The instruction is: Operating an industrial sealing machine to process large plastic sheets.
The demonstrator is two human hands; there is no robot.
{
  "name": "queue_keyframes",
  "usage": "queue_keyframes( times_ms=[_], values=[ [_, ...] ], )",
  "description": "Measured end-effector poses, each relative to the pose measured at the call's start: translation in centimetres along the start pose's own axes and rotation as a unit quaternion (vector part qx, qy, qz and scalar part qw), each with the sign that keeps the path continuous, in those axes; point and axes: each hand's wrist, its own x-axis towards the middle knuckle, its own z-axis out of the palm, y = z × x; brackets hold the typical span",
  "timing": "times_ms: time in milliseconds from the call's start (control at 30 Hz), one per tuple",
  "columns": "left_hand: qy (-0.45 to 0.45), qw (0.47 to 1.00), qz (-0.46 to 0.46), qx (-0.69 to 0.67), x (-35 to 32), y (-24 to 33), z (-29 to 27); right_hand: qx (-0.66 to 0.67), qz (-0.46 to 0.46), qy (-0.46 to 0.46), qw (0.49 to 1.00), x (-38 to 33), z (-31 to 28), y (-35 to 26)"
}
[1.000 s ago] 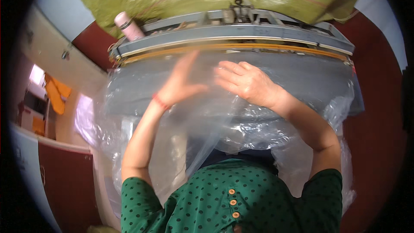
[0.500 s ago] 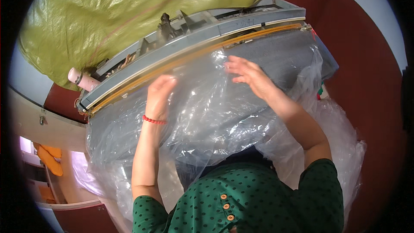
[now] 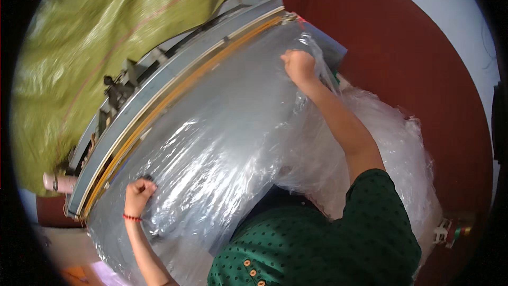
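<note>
Clear plastic sheeting (image 3: 206, 151) lies over the flat grey work surface and hangs down in front of me. My left hand (image 3: 139, 195), with a red bead bracelet at the wrist, is closed on the sheeting at the near left part of the surface. Toward the far right end, my right hand (image 3: 300, 67) is closed in a fist on a bunched part of the same sheeting. Between the two hands the film lies spread, with long shiny creases running across it.
A long grey metal frame (image 3: 174, 69) with an orange strip (image 3: 174, 95) borders the far side. A black metal fitting (image 3: 117, 90) sits on it. The pink bottle (image 3: 62, 183) is at its left end. A yellow-green tarp (image 3: 106, 32) lies beyond. Loose plastic (image 3: 386, 148) billows at right.
My hands have moved wide apart, the left toward the near left end, the right toward the far right end. Both have closed, and the sheeting is drawn flatter. The view has turned.
</note>
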Motion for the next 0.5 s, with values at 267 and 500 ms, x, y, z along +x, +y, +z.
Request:
queue_keyframes(
  times_ms=[267, 500],
  values=[
    [0.009, 0.999, 0.042, -0.014, 0.8, 0.0, 1.8, -0.091, 0.003, 0.162, 0.983, 3.3, 0.9, 10.0],
    [-0.029, 0.994, -0.103, -0.039, -1.6, 1.5, -0.2, -0.063, 0.158, 0.142, 0.975, 5.0, 2.6, 11.7]
  ],
)
